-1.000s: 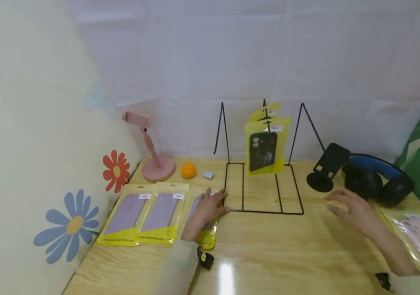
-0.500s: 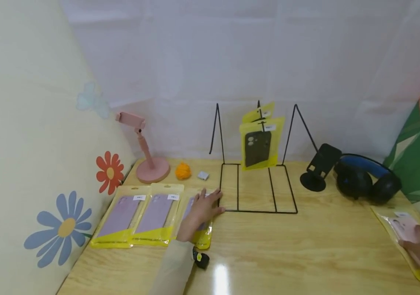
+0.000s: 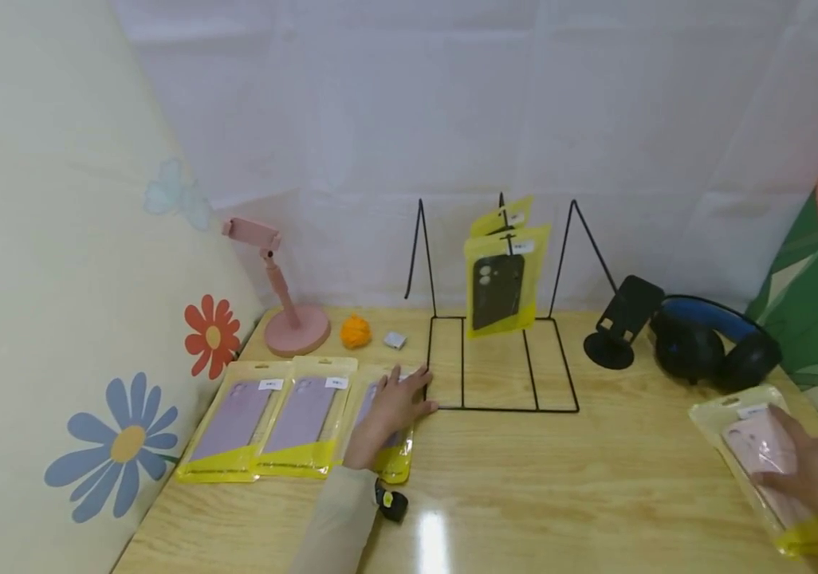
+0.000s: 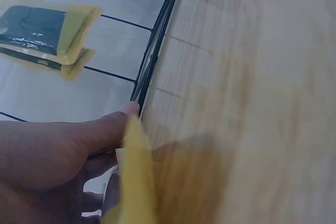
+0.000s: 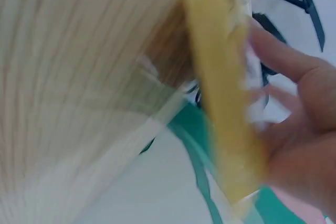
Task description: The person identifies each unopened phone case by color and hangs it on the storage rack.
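My left hand (image 3: pixel 396 399) lies flat with straight fingers on a yellow packet holding a purple phone case (image 3: pixel 400 462), the right-most of three in a row; its fingertips reach the black wire rack (image 3: pixel 501 408). The left wrist view shows the left hand (image 4: pixel 58 156) on the packet's yellow edge (image 4: pixel 137 182), next to the rack's wire (image 4: pixel 157 51). At the table's right, my right hand (image 3: pixel 811 478) grips a yellow packet with a pink phone case (image 3: pixel 757 442), tilted off the table. In the blurred right wrist view, the fingers (image 5: pixel 294 124) hold the packet (image 5: pixel 223 93).
A packet with a black case (image 3: pixel 498 281) hangs on the rack, another behind it. Two more purple-case packets (image 3: pixel 269 418) lie at left. A pink phone stand (image 3: pixel 287 319), orange ball (image 3: pixel 355 331), black stand (image 3: pixel 620 323) and headphones (image 3: pixel 710 343) line the back. Walls close left and rear.
My right hand went from the table's middle to the far right, took hold of the pink-case packet and has raised it slightly. The left hand has stayed on its packet.
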{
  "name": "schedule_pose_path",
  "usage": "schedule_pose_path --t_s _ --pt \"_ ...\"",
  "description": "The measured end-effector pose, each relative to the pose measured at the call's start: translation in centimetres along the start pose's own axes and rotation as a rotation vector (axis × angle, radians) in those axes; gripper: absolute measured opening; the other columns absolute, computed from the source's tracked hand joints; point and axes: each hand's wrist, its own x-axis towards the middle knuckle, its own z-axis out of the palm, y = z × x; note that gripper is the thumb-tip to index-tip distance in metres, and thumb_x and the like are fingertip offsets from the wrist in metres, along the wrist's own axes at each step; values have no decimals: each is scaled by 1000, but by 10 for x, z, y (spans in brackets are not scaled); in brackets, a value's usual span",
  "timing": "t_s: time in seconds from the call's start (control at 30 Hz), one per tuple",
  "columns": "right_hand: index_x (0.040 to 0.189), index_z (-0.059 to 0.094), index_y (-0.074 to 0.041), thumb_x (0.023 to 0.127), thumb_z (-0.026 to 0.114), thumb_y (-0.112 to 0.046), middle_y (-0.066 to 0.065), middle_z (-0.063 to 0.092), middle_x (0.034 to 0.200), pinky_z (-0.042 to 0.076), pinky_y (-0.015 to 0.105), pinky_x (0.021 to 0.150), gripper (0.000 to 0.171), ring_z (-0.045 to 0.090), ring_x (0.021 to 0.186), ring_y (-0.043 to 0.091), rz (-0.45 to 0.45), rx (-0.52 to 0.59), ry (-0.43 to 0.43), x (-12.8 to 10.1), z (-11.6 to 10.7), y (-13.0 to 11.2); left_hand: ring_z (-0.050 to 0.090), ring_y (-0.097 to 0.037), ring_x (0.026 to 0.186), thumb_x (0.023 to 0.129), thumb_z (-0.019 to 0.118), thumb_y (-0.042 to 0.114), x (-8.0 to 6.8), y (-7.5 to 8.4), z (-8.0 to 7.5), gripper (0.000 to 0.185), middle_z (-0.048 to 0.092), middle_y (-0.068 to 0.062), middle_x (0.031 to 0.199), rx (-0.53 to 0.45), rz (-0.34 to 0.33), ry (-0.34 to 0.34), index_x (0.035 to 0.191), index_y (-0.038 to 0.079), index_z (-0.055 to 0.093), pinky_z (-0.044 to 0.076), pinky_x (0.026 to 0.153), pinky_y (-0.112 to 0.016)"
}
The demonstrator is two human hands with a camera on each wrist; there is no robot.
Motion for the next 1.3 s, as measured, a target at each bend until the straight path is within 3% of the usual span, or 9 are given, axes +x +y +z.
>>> schedule_pose_path --t_s 0.03,0.13,0.23,0.33,0.43,0.6,0.8,1.1,1.3 --pt "151 0 3 75 82 -27 49 35 126 38 66 92 115 43 111 57 -117 18 65 -1 2 -2 16 -48 141 93 62 34 0 0 0 59 36 -6 153 -2 -1 -2 145 11 45 13 113 -60" --pt "150 32 -6 75 79 -8 8 45 146 41 28 101 88 49 123 12 -409 69 299 -4 7 -17 17 -49 141 93 62 33 0 0 0 59 37 -7 153 1 4 2 144 9 46 13 112 -61" --pt "137 56 -14 80 75 -3 -27 46 130 33 5 74 61 42 100 -18 -526 149 434 -8 8 -41 17 -49 140 94 62 33 0 0 0 58 37 -8 152 -1 11 9 144 9 46 14 112 -61" --pt "126 66 -13 82 74 -1 -22 52 91 31 16 53 47 42 69 -6 -494 292 418 -16 2 -76 17 -50 140 93 62 35 0 0 1 59 36 -8 152 2 15 9 144 9 45 13 112 -61" --pt "117 70 -8 80 73 5 -7 42 73 29 25 48 40 37 60 6 -498 446 401 -24 -4 -110 17 -49 140 93 62 37 0 0 1 60 36 -7 153 2 9 7 144 10 45 13 113 -60" --pt "113 70 1 78 70 15 -4 53 85 37 22 54 38 46 69 8 -583 628 405 -33 -15 -154 16 -49 140 93 61 37 0 -1 2 59 36 -7 153 -13 8 15 144 10 46 12 113 -60" --pt "118 66 4 81 68 14 -3 60 100 42 21 55 39 50 71 11 -559 745 429 -30 -24 -179 17 -51 139 93 62 35 0 -1 1 59 37 -9 152 -23 28 21 143 8 47 13 112 -61" --pt "120 66 2 85 69 5 0 58 93 44 20 56 36 51 68 13 -475 798 444 -11 -17 -184 18 -52 139 93 62 35 -1 -1 2 59 38 -9 151 -14 36 30 142 7 48 14 112 -61" --pt "125 65 -4 88 70 -6 -10 61 109 49 14 65 37 58 77 8 -373 788 419 4 -11 -175 17 -51 140 93 62 36 0 -3 3 59 37 -9 152 -15 25 23 143 8 47 13 113 -61"
